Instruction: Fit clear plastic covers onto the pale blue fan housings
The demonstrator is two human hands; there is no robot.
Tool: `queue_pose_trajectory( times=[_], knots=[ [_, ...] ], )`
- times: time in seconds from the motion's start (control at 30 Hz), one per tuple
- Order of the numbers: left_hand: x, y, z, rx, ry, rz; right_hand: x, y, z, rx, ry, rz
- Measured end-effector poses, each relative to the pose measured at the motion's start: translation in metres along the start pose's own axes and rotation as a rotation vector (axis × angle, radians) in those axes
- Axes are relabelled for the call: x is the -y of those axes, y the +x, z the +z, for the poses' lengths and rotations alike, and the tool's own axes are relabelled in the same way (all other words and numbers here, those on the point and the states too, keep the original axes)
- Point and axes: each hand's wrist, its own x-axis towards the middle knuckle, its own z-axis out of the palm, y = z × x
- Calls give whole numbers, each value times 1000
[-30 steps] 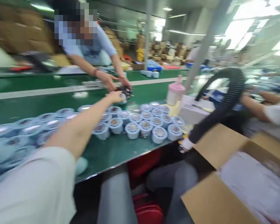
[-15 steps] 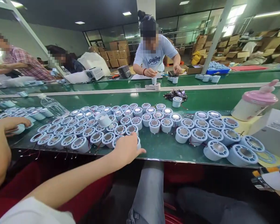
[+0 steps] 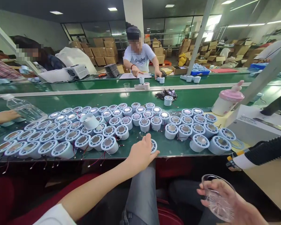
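Blue housing [image 3: 154, 145] in left grip [image 3: 141, 152] near table edge [image 3: 175, 155]; clear cup [image 3: 219, 204] in right grip [image 3: 242, 204].

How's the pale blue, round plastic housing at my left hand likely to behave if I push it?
The pale blue, round plastic housing is probably stiff, judging by its segmented rim. Similar squat housings stand flat on the green table, so it would likely slide before tipping. Thin wires trailing from several housings suggest it might snag.

From my end I make out one pale-blue round housing [image 3: 154, 146], slotted rim up, partly hidden by the left hand [image 3: 141, 151] at the green table's [image 3: 178, 149] front edge. I see a clear cup [image 3: 221, 204], patterned with radial ridges, tilted in the right hand [image 3: 239, 203].
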Motion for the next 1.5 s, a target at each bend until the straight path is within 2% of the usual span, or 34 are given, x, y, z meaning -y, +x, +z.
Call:
queue_pose_trajectory(
  times=[0.03, 0.1, 0.17, 0.23, 0.33, 0.4, 0.43, 0.47, 0.53, 0.6, 0.67, 0.87, 0.93, 1.1, 1.23, 1.3, 1.4, 1.47, 1.5],
  knots=[
    [1, 1, 2, 14, -95, 29, 1, 1, 9, 12, -36, -19],
    [4, 1, 7, 111, -529, 63, 3, 0, 25, 7, -225, -129],
    [5, 0, 17, 292, -1037, 57, 4, 0, 39, -40, -532, -250],
    [3, -1, 30, 493, -1300, 36, 8, 3, 53, -82, -866, -358],
    [-6, -1, 46, 797, -1286, 48, 17, 12, 74, -113, -1277, -498],
    [-13, -2, 48, 965, -1227, 65, 24, 19, 84, -122, -1474, -592],
    [-16, -2, 45, 992, -1165, 98, 27, 22, 88, -128, -1548, -634],
    [-19, -3, 42, 962, -1081, 161, 29, 24, 91, -136, -1604, -665],
    [-24, -6, 33, 755, -857, 344, 32, 27, 94, -171, -1659, -679],
    [-27, -9, 27, 506, -644, 502, 32, 28, 93, -218, -1642, -636],
    [-28, -14, 28, 355, -576, 543, 31, 26, 93, -254, -1559, -560],
    [-23, -21, 47, 173, -658, 531, 33, 17, 99, -260, -1234, -273],
    [-20, -19, 50, 146, -682, 552, 35, 14, 101, -255, -1165, -228],
    [-9, -12, 62, 128, -735, 644, 40, 11, 100, -241, -917, -293],
    [-4, -10, 74, 155, -732, 692, 38, 14, 95, -306, -644, -239],
    [-4, -12, 76, 248, -775, 683, 37, 16, 92, -347, -510, -200],
    [-9, -16, 72, 445, -928, 574, 37, 16, 86, -360, -326, -145],
    [-12, -19, 69, 540, -1059, 473, 38, 14, 84, -290, -301, -172],
    [-13, -20, 67, 568, -1120, 423, 38, 11, 84, -241, -360, -203]
  ],
)
